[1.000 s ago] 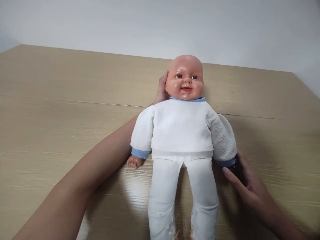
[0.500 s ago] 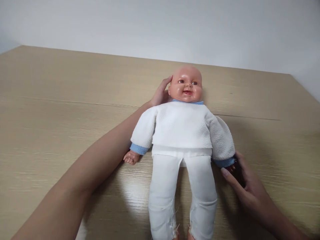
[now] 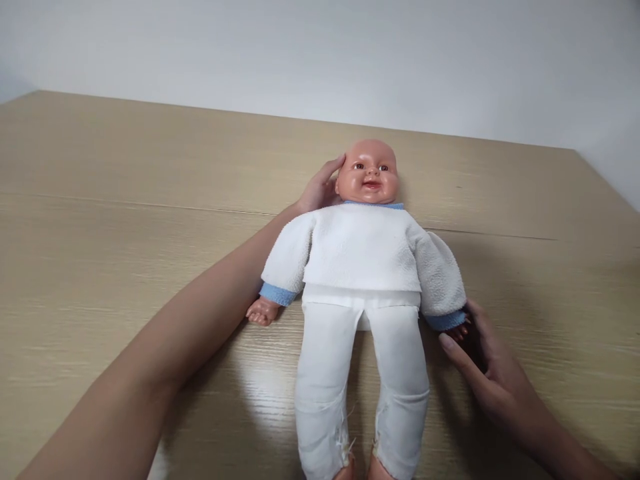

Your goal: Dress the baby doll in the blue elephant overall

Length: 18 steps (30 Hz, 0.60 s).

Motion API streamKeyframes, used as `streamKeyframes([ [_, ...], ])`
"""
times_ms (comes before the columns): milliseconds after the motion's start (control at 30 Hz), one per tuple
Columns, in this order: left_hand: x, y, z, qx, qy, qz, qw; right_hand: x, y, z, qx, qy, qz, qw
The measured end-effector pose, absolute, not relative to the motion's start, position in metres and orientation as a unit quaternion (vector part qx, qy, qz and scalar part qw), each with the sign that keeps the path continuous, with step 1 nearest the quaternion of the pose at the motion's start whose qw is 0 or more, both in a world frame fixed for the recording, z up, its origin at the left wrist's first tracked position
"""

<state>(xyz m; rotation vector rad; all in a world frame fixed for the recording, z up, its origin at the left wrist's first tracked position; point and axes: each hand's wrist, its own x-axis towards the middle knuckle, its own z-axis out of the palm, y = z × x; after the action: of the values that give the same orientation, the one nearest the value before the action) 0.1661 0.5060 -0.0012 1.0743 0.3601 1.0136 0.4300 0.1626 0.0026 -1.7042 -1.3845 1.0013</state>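
A baby doll point(image 3: 363, 250) with a bald plastic head, a white fleece top with blue collar and cuffs, and white trousers lies face up, feet toward me. My left hand point(image 3: 323, 187) is at the doll's head and neck on the left, its thumb side against the head and the other fingers hidden behind it. Around the doll's hand and blue cuff on the right curves my right hand point(image 3: 487, 367), the thumb in front and the fingers partly hidden behind. The doll's other hand point(image 3: 263, 311) rests by my left forearm.
The light wooden table point(image 3: 125, 153) has a thin seam running across it. Behind its far edge rises a plain pale wall point(image 3: 320, 60). Loose threads hang at the ends of the doll's trouser legs.
The doll's head has dropped slightly and shifted a little left, and its legs sit a bit higher in view. Both my hands keep nearly the same places on it.
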Motion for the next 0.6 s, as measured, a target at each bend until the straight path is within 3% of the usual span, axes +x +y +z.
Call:
streamKeyframes([
  [600, 0.177, 0.476, 0.007, 0.497, 0.269, 0.454, 0.689, 0.432, 0.167, 0.004, -0.648, -0.604, 0.316, 0.341],
])
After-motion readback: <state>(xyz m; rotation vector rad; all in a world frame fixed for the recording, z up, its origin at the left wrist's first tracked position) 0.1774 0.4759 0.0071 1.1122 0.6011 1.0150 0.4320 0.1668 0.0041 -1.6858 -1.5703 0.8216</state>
